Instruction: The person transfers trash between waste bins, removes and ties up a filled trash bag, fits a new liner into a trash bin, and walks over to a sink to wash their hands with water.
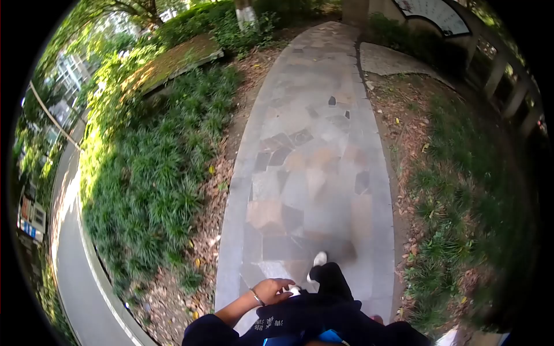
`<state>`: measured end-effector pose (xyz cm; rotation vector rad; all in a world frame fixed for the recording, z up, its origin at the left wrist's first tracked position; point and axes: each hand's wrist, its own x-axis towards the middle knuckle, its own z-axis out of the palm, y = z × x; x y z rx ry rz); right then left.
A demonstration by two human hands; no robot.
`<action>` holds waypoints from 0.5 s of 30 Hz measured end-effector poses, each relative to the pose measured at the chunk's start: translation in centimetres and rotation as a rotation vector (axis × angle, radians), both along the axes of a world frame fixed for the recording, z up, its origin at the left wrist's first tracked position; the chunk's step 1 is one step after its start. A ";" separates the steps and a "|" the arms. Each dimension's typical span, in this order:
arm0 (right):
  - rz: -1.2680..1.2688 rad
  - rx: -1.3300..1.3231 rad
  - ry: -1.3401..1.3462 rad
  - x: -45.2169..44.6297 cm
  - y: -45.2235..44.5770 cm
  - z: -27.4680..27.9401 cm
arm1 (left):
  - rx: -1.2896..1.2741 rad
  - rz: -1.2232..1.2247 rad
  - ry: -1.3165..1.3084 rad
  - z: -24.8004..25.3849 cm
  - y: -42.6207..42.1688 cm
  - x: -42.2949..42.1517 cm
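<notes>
My left hand point(272, 292) is held in front of my dark top point(288, 317), with a bracelet point(257, 297) round the wrist. Its fingers are loosely bent and apart, and I see nothing held in them. Just past the fingertips shows a white patch, apparently a shoe point(295, 290). My other white shoe point(319, 259) is further forward on the paving, below a dark trouser leg point(333, 281). At the right side of my body a small skin-toned patch, seemingly my right hand point(376, 318), peeks out; its fingers are hidden.
A stone-paved path point(314, 190) runs ahead between grassy beds point(156, 173) with fallen leaves. At left lies a grey road point(86, 277) with a pale kerb. A stone slab point(398, 62) and a railing point(496, 75) stand at the right, and a white-painted tree trunk point(246, 17) ahead.
</notes>
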<state>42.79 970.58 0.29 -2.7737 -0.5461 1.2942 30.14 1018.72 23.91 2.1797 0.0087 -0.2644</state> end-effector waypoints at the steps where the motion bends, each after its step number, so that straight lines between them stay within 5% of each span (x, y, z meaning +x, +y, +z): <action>1: 0.018 -0.048 0.026 0.9 0.5 -0.8 | 0.107 0.036 -0.102 0.2 1.2 3.1; 5: 0.076 -0.104 0.101 7.8 6.5 -4.9 | 0.104 -0.012 -0.184 -1.1 5.0 15.2; 9: 0.180 -0.043 0.088 19.2 16.6 -10.4 | 0.034 -0.122 0.015 -0.7 10.5 25.2; 12: 0.171 0.153 -0.194 30.8 26.1 -18.4 | 0.036 -0.060 0.064 0.2 14.6 29.4; 13: 0.228 0.220 -0.211 37.1 33.2 -5.0 | 0.010 -0.024 -0.002 0.2 16.6 30.4; 14: 0.174 0.489 -0.509 42.2 37.7 -5.7 | 0.053 0.019 -0.003 -0.4 18.4 31.3; 15: -0.122 0.532 -0.320 47.0 43.4 -0.4 | 0.102 0.064 -0.015 -1.3 20.4 32.5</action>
